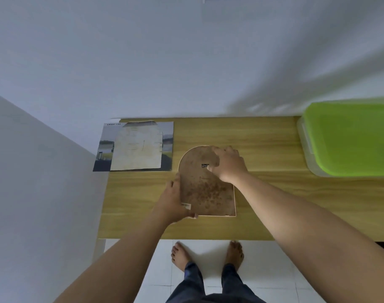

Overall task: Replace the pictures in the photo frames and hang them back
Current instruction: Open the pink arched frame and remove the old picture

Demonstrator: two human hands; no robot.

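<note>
An arch-topped photo frame (205, 189) lies face down on the wooden table (274, 193), its brown, stained backing board upward. My left hand (175, 200) grips the frame's left edge near the bottom corner. My right hand (227, 164) rests on the upper right of the backing, fingers at a small dark hanger clip (205, 165). At the table's back left lies a pale arch-shaped sheet (136, 147) on top of a square printed picture (167, 147) of a landscape.
A clear plastic box with a green lid (348, 138) stands at the back right of the table. White walls run behind and to the left. My bare feet (206, 254) stand on white floor tiles at the table's front edge.
</note>
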